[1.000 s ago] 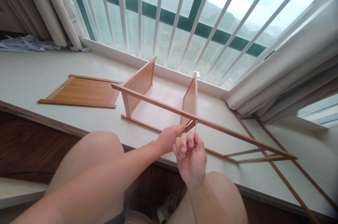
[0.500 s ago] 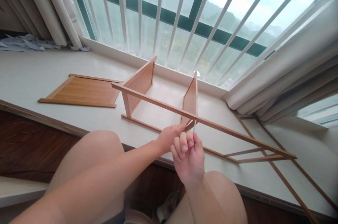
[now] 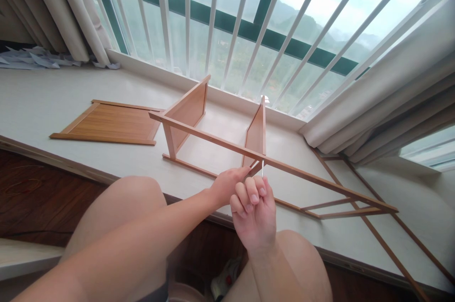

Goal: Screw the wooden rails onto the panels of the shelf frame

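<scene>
On a pale window ledge [image 3: 42, 103], my right hand [image 3: 254, 214] is fisted around a thin metal rod [image 3: 262, 168]. The rod stands nearly upright, its long axis vertical, and its tip meets a long wooden rail [image 3: 213, 138] just above the grip. My left hand [image 3: 227, 184], just left of the grip, lays its fingertips at the same joint; whether they clasp the rail I cannot tell. The rail slopes from upper left down to the right across two upright panels, one [image 3: 256, 133] directly beyond the grip, another [image 3: 188, 112] farther left. A flat panel [image 3: 110, 124] lies well to the left. White window bars [image 3: 213, 13] and a curtain [image 3: 384, 98] close the far side.
</scene>
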### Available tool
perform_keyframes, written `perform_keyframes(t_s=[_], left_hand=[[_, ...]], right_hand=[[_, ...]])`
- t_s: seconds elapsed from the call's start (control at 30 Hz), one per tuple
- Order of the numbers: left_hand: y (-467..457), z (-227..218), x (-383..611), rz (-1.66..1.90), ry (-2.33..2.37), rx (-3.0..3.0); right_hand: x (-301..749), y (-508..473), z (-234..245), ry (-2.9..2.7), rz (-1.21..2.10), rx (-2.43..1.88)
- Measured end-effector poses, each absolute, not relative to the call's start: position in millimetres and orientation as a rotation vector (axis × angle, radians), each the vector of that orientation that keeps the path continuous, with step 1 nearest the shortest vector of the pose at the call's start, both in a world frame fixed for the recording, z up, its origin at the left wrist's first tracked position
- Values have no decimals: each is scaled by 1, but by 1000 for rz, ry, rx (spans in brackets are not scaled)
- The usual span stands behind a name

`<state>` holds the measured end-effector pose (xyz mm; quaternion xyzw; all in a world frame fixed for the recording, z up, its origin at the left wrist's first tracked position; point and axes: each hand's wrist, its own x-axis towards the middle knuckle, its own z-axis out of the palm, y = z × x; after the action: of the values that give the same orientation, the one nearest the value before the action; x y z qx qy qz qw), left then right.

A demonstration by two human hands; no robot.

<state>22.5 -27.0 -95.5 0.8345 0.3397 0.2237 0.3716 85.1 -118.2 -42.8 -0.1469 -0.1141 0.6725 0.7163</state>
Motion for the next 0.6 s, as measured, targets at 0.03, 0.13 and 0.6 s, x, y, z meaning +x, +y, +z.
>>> perform_keyframes(t_s=[0.03, 0.13, 0.6], left_hand=[[-28, -95, 22, 575, 875, 2144], [-28, -97, 23, 570, 896, 2154], [-30, -100, 21, 660, 844, 2180]], right_hand=[[85, -118, -42, -255, 1485, -325], [86, -118, -42, -279, 1470, -353], [92, -114, -43, -495, 1292, -644]])
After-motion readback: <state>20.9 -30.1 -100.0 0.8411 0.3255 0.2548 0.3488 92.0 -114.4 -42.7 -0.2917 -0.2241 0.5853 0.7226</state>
